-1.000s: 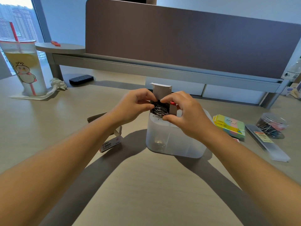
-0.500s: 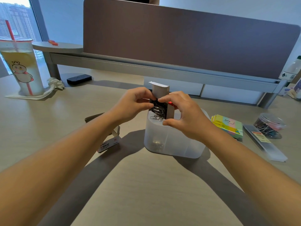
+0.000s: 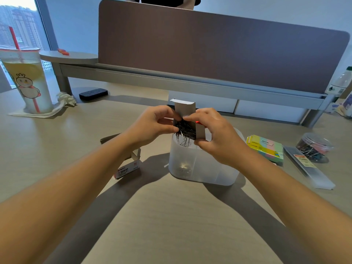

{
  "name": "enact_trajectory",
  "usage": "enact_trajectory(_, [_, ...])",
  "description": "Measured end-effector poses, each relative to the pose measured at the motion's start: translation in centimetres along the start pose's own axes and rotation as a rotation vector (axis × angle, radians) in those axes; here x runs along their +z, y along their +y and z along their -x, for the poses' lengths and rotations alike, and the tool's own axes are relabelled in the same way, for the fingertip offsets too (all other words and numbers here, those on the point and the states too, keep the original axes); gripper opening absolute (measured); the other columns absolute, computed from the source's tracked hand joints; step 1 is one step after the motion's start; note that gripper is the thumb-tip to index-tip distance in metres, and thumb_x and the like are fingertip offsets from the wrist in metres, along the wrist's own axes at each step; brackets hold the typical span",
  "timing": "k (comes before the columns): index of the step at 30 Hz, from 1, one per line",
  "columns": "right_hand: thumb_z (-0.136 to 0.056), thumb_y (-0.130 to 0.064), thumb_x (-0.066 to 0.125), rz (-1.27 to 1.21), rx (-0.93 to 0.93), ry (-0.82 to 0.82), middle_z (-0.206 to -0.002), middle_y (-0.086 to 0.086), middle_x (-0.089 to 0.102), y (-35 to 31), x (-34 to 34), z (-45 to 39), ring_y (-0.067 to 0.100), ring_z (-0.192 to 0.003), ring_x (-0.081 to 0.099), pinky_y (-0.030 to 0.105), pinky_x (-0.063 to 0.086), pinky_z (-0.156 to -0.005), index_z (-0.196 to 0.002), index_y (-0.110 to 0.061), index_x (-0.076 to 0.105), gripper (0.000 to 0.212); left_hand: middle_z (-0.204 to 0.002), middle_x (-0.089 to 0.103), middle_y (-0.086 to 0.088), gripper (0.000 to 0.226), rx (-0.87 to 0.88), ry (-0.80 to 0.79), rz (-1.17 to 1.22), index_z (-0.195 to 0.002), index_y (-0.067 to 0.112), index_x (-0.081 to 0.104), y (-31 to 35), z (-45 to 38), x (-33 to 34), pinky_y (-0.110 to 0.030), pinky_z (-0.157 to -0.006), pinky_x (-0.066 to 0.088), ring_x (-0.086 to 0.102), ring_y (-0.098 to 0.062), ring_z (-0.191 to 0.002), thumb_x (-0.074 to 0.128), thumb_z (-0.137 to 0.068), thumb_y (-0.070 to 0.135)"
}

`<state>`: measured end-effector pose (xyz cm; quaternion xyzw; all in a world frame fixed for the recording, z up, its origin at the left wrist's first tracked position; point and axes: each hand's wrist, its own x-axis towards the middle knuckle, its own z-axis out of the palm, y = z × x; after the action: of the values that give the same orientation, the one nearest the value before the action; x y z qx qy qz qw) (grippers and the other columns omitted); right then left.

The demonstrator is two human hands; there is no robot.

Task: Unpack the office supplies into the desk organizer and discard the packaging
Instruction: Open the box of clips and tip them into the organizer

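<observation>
A small open cardboard box of paper clips is held tilted over the left compartment of the frosted white desk organizer. My left hand pinches its left side and my right hand grips its right side. A clump of metal paper clips hangs out of the box mouth into the organizer. A few clips lie at the compartment's bottom. An opened paper clip box lies on the desk to the organizer's left.
Right of the organizer lie pastel sticky notes, a flat clear packet and a round tub of binder clips. A lidded drink cup with a straw stands far left, a black eraser behind. A brown partition bounds the desk.
Both hands and the box stay over the organizer. The clump of clips has slid a little farther down out of the box.
</observation>
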<state>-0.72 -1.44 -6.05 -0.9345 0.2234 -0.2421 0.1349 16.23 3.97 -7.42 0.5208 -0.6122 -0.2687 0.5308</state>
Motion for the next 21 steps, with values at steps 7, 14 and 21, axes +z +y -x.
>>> enact_trajectory(7, [-0.079, -0.001, 0.061, -0.007, 0.007, -0.009, -0.135, 0.004, 0.043, -0.11, -0.02, 0.14, 0.018, -0.123, 0.038, -0.003, 0.024, -0.078, -0.126, -0.020, 0.047, 0.053, -0.085, 0.061, 0.006, 0.028, -0.001, 0.025, -0.012, -0.077, 0.019, 0.057, -0.02, 0.08, -0.01, -0.010, -0.068, 0.053, 0.065, 0.007, -0.069, 0.055, -0.079, -0.009])
enact_trajectory(14, [-0.080, 0.000, 0.060, -0.004, 0.003, -0.005, -0.136, 0.003, 0.043, -0.30, -0.18, 0.35, 0.016, -0.125, 0.039, -0.008, 0.023, -0.075, -0.127, -0.021, 0.047, 0.053, -0.084, 0.060, 0.006, 0.027, 0.013, 0.044, -0.029, -0.075, 0.018, 0.056, -0.15, 0.24, 0.05, -0.007, -0.065, 0.051, 0.064, 0.009, -0.071, 0.051, -0.082, -0.008])
enact_trajectory(21, [-0.079, 0.001, 0.060, 0.001, -0.002, 0.006, -0.137, 0.002, 0.042, -0.31, -0.20, 0.45, 0.017, -0.126, 0.038, -0.012, 0.021, -0.075, -0.126, -0.022, 0.047, 0.054, -0.084, 0.059, 0.006, 0.026, 0.013, 0.046, -0.024, -0.074, 0.016, 0.055, 0.13, 0.42, 0.14, -0.006, -0.063, 0.050, 0.064, 0.010, -0.070, 0.051, -0.082, -0.009])
